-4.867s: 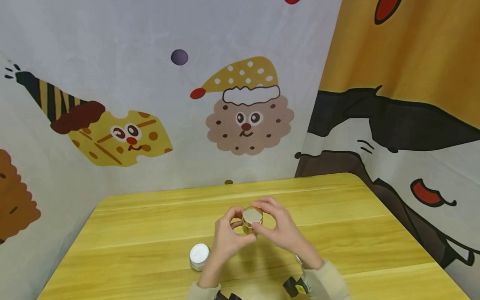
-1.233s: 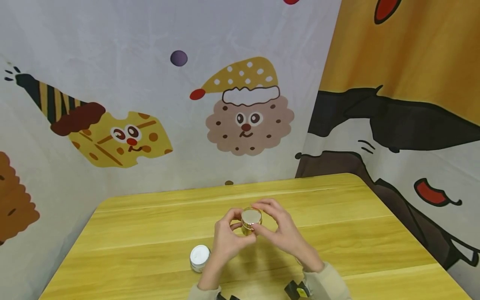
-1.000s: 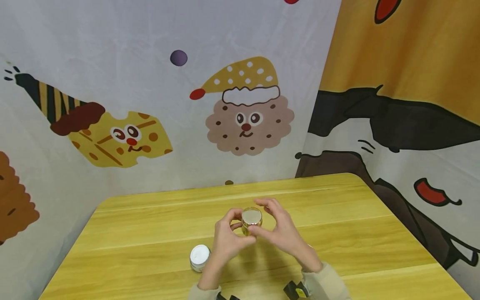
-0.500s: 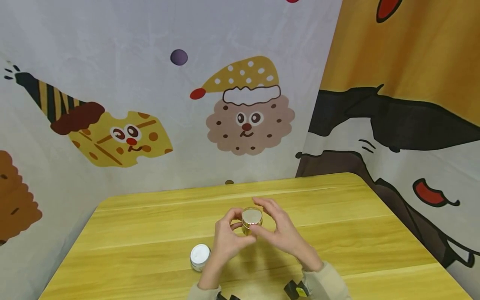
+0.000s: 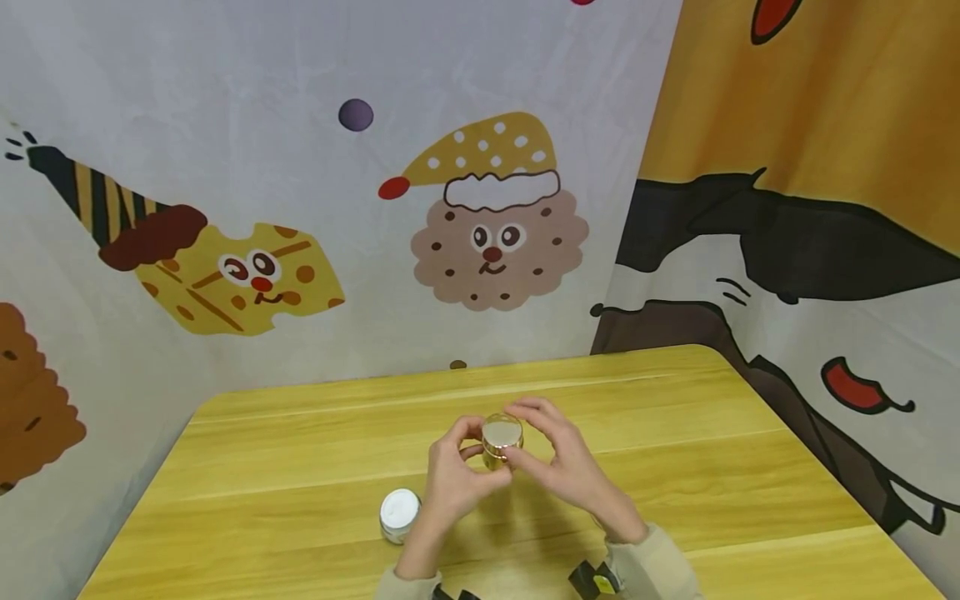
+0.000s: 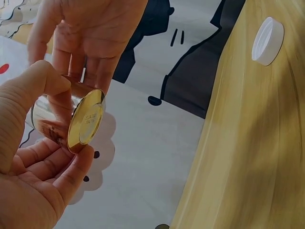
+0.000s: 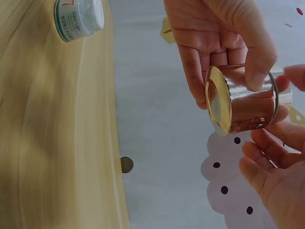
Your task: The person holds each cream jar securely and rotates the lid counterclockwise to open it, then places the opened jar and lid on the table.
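Between your hands in the head view, the gold jar (image 5: 498, 446) is held upright above the table (image 5: 697, 483): your left hand (image 5: 457, 479) curls round its body, your right hand (image 5: 566, 462) pinches its lid (image 5: 502, 430). From the left wrist, a white cap (image 6: 269, 42) already lies off on the table. From the right wrist, the "Water Light" jar (image 7: 78, 18) stands well apart; the lid is seated, its turning apparently unfinished, its tightness unclear.

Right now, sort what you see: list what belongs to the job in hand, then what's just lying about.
In the job:
- gold jar
- left hand, gripping it
- right hand, also on it

Apparently just lying about:
- white-topped jar, on the table
- white cap, also on the table
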Action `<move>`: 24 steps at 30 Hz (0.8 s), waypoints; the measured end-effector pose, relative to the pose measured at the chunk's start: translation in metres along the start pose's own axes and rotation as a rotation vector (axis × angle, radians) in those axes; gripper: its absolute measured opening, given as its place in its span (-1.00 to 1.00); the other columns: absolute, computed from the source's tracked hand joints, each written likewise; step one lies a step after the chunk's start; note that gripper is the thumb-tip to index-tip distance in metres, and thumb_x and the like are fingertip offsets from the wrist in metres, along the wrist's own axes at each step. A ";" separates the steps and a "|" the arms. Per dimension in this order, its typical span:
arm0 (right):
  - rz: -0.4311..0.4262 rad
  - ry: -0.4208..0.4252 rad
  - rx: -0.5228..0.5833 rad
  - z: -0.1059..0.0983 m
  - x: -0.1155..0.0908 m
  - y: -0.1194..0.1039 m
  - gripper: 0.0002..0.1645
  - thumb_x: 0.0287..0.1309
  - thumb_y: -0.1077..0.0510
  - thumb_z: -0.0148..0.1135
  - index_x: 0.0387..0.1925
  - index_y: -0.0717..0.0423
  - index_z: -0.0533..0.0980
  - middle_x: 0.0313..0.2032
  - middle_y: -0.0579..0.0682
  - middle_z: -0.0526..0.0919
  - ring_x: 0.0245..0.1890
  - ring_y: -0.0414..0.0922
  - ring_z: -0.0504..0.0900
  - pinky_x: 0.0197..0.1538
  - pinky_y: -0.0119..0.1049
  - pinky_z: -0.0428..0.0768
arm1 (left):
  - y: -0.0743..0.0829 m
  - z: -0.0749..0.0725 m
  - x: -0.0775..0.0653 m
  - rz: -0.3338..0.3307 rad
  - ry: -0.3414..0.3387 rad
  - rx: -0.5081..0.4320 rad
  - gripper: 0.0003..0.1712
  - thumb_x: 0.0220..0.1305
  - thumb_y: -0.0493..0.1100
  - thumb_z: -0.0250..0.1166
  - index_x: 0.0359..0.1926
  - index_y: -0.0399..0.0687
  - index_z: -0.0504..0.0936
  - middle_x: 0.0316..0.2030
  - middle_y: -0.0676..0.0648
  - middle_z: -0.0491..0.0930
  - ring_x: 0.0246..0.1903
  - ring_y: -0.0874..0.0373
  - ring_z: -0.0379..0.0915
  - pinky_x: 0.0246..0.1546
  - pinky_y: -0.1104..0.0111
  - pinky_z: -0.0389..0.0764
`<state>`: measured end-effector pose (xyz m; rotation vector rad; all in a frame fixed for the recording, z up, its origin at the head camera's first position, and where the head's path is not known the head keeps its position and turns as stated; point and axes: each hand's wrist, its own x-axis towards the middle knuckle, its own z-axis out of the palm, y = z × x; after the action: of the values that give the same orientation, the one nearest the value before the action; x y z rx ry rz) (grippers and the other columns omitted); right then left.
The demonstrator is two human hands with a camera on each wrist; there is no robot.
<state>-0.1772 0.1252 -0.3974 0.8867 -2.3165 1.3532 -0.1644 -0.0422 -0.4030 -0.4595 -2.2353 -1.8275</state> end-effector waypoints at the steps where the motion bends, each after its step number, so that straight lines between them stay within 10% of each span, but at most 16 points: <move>1: 0.005 -0.001 0.007 0.000 0.000 0.000 -0.42 -0.01 0.24 0.34 0.11 0.22 0.44 0.05 0.10 0.49 0.07 0.03 0.45 0.11 0.12 0.45 | 0.000 0.000 0.000 -0.009 -0.003 0.006 -0.55 -0.28 -0.47 0.38 -0.22 -0.29 0.53 -0.32 -0.10 0.54 -0.23 0.04 0.44 -0.18 0.28 0.64; 15: -0.046 -0.003 0.013 0.000 0.000 0.000 -0.46 0.00 0.29 0.32 0.08 0.23 0.46 0.03 0.10 0.50 0.03 0.04 0.47 0.07 0.09 0.48 | -0.010 0.003 -0.001 0.001 -0.005 -0.013 -0.52 -0.29 -0.42 0.42 -0.19 -0.23 0.54 -0.29 -0.05 0.54 -0.21 0.08 0.43 -0.17 0.36 0.63; 24: 0.030 0.009 0.073 0.002 0.000 0.000 -0.42 -0.03 0.23 0.39 0.06 0.20 0.41 0.03 0.08 0.48 0.09 0.03 0.44 0.18 0.07 0.41 | 0.024 -0.001 -0.005 0.026 0.003 -0.025 -0.54 -0.30 -0.47 0.37 -0.22 -0.30 0.53 -0.32 -0.09 0.54 -0.23 0.07 0.44 -0.19 0.32 0.64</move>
<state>-0.1766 0.1236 -0.3982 0.8691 -2.2953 1.4599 -0.1509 -0.0397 -0.3830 -0.4871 -2.1965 -1.8442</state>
